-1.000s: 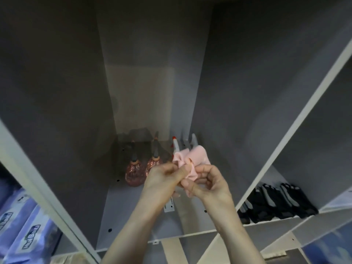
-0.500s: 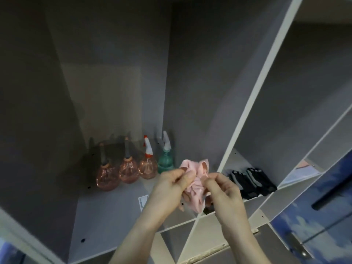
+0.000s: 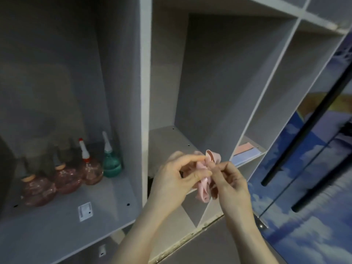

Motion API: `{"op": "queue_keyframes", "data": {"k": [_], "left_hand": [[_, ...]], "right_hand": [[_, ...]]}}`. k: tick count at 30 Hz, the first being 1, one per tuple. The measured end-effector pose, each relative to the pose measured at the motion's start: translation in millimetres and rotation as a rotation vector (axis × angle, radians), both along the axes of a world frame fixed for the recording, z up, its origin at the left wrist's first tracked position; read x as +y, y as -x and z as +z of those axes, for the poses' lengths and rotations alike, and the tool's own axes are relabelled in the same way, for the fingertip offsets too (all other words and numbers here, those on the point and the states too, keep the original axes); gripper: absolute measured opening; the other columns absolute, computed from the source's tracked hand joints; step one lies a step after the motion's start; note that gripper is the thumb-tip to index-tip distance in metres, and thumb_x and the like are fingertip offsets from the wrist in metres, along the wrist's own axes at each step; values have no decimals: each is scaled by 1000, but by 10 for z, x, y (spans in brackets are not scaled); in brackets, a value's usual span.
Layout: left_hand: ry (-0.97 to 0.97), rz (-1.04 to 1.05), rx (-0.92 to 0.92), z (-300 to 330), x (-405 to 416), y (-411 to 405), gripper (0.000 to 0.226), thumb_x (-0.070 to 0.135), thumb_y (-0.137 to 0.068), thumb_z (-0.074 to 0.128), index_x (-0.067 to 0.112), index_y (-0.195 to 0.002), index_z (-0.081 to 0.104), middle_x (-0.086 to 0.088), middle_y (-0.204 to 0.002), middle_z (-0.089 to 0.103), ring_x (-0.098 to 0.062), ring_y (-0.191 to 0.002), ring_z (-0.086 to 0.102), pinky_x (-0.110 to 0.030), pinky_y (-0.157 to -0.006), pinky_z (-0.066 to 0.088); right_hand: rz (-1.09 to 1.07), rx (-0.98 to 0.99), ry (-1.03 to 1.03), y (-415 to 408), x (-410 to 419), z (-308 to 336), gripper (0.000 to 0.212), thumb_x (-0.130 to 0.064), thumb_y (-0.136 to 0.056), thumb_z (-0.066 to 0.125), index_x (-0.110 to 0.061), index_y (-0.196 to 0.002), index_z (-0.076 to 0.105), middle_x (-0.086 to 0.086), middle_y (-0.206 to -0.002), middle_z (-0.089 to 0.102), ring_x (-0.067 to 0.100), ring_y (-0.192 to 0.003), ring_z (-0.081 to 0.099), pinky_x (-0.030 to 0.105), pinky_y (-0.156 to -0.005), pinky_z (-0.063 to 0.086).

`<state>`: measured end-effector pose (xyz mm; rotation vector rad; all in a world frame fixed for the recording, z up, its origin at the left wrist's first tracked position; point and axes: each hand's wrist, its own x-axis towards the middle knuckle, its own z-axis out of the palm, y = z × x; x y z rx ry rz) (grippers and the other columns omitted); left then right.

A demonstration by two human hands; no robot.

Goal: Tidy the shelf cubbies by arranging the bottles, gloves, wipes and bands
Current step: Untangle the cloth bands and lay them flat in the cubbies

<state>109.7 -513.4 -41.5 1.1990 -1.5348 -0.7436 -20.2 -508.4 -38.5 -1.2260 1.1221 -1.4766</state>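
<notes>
— Pink and stretchy, that's a resistance band (image 3: 204, 180), bunched up and held in the air in front of the middle cubby (image 3: 200, 73). Which step do you make it?

— Folding or rolling it, I'd say, before it gets shelved. The left hand (image 3: 177, 181) pinches the upper fold between thumb and forefinger; the right hand (image 3: 228, 180) has its fingers curled in on the other side, pinching the same bundle. A loop sticks up between them and a tail hangs below.

— And where would it go?

— My guess is the far-right cubby (image 3: 285, 92), where flat pink and blue pieces (image 3: 245, 152) that could be more bands lie. They're too blurred to be sure.

— So the next move?

— Finish flattening the bundle, keep the pinch so it doesn't spring open, then carry it right and lay it on that stack.

— The squeeze bottles?

— Three pink bottles (image 3: 62, 180) and a green bottle (image 3: 111, 164) stand in a row in the left cubby (image 3: 57, 231), well apart from the hands.
</notes>
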Motion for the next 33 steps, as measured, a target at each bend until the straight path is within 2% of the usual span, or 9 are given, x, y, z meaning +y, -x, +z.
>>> {"op": "queue_keyframes", "data": {"k": [5, 9, 12, 14, 16, 20, 25, 28, 33], "left_hand": [[-104, -61, 38, 8, -190, 605, 20, 16, -72, 80, 32, -83, 74, 16, -79, 67, -5, -71, 65, -39, -70, 57], [-102, -68, 75, -23, -272, 1153, 21, 12, -72, 80, 29, -64, 69, 8, -73, 66, -9, -62, 62, -28, -51, 51], [-117, -103, 142, -52, -332, 1562, 28, 4, -76, 75, 29, -66, 69, -8, -82, 69, -21, -68, 68, -33, -47, 55], [-110, -119, 175, -67, -379, 1831, 28, 3, -77, 74, 29, -66, 71, -7, -82, 70, -24, -71, 68, -36, -48, 55], [-120, -145, 206, -66, -421, 2079, 25, 2, -78, 72, 25, -69, 72, 2, -76, 71, -17, -69, 68, -35, -48, 55], [-150, -173, 244, -41, -525, 2466, 22, 2, -79, 71, 22, -69, 73, 8, -61, 69, -5, -55, 61, -23, -43, 50], [-198, -179, 306, -65, -749, 2782, 13, 2, -80, 69, 11, -71, 72, 7, -57, 66, -6, -49, 58, -20, -41, 45], [-258, -168, 381, -141, -930, 2981, 16, 5, -84, 67, 12, -70, 69, 9, -58, 65, -8, -52, 56, -23, -51, 45], [-393, -152, 565, -123, -1355, 3368, 23, 11, -88, 64, 13, -65, 66, 0, -62, 64, -13, -59, 57, -24, -58, 47]], "right_hand": [[-52, 68, 46, 664, -51, -77, 27, -14, -89, 63, -1, -66, 55, 4, -57, 54, 10, -53, 43, 13, -51, 37], [-96, 79, 52, 1191, -91, -124, 20, -17, -87, 65, -5, -71, 58, -5, -58, 57, 7, -56, 47, 12, -54, 38], [-117, 163, 119, 1584, -104, -143, 5, -12, -86, 65, -11, -86, 60, -12, -71, 64, 0, -62, 58, 9, -59, 44], [-141, 294, 195, 1867, -135, -176, 20, -13, -85, 66, -21, -103, 64, -14, -91, 64, 0, -77, 59, 9, -69, 44], [-166, 420, 244, 2155, -196, -178, 26, -19, -82, 68, -30, -106, 68, -5, -98, 58, 7, -86, 59, 10, -75, 42], [-262, 532, 275, 2579, -316, -134, 21, -26, -75, 75, -42, -86, 70, -11, -90, 53, 7, -86, 55, 8, -73, 38], [-344, 610, 302, 2900, -520, -172, 21, -7, -75, 78, -25, -71, 67, -13, -88, 52, 4, -86, 53, 7, -70, 35], [-380, 642, 377, 3019, -649, -215, 22, 6, -77, 72, -15, -72, 64, -5, -89, 53, 2, -86, 53, 6, -70, 35], [-507, 636, 453, 3253, -933, -316, 15, 0, -78, 65, -12, -70, 63, -7, -89, 55, 4, -83, 55, 9, -63, 38]]}}
